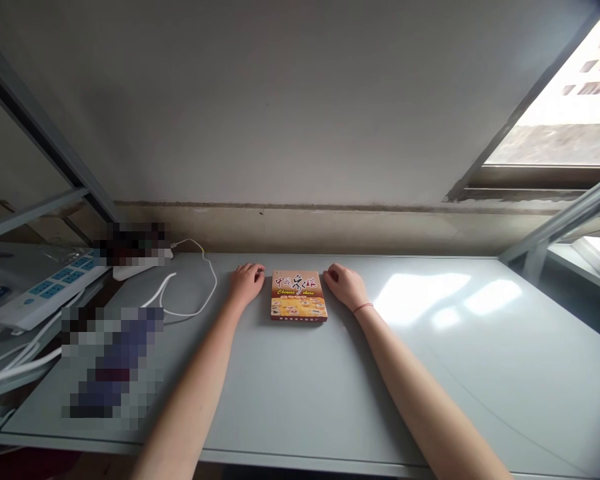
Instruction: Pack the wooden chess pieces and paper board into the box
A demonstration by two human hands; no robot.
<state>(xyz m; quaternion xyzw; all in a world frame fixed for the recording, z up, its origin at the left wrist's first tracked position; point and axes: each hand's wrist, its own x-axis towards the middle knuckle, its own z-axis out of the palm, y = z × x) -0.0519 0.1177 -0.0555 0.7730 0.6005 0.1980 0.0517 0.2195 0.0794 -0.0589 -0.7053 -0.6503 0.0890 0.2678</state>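
Observation:
A Chinese chess box (299, 295) lies flat on the grey desk between my two hands, with its printed lid facing up. My left hand (248, 281) rests on the desk just left of the box, its fingers loosely curled in and holding nothing visible. To the right of the box, my right hand (347, 284) also rests on the desk, fingers folded under, a thin red cord (363, 307) around the wrist. Both hands are close to the box, with a small gap on the left; whether the right fingers touch its edge is hard to tell.
At the left are a white power strip (50, 291), a looping white cable (213, 283) and a blurred-out purple item (123, 360). Behind the grey desk (300, 393) stands a wall (290, 120). Metal frame bars flank both sides, and a window (575, 113) is at upper right.

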